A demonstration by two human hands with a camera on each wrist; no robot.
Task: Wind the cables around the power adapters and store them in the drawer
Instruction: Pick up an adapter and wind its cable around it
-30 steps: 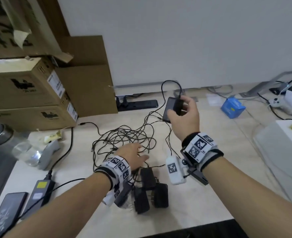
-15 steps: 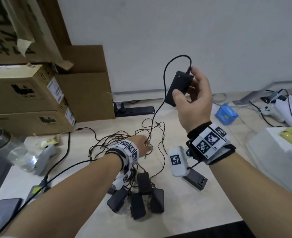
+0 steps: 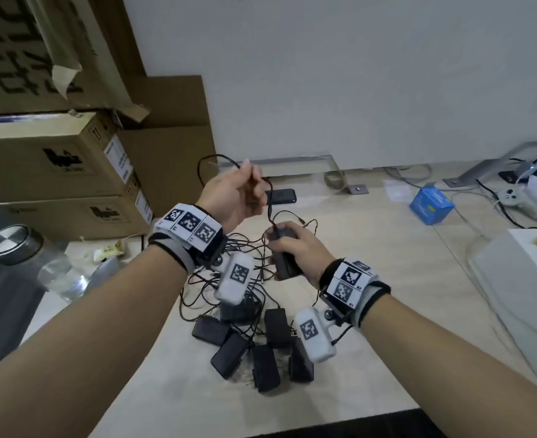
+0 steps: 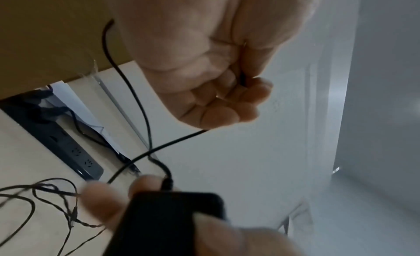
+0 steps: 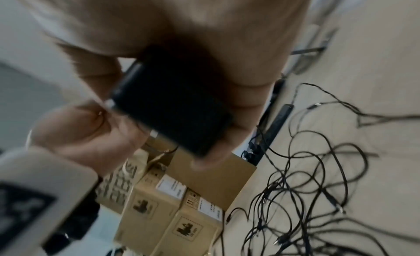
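My right hand [image 3: 292,245] grips a black power adapter [image 3: 284,263] above the desk, fingers curled round its body [image 5: 172,101]. Its thin black cable [image 3: 268,200] rises to my left hand [image 3: 238,191], which pinches it in curled fingers [image 4: 227,101] up and to the left of the adapter. In the left wrist view the cable [image 4: 141,105] loops down to the adapter's top [image 4: 168,220]. Several more black adapters [image 3: 254,346] lie grouped near the desk's front edge, under a tangle of thin cables [image 3: 245,257]. No drawer is in view.
Stacked cardboard boxes [image 3: 58,165] stand at the left. A black power strip [image 4: 68,148] lies by the wall, a dark device [image 3: 281,196] behind my hands. A blue box [image 3: 431,208], a game controller [image 3: 513,197] and a white case [image 3: 520,289] sit to the right; a bottle [image 3: 30,257] stands left.
My right hand has come down and toward me with the adapter. My left hand has risen off the tangle and taken hold of that adapter's cable.
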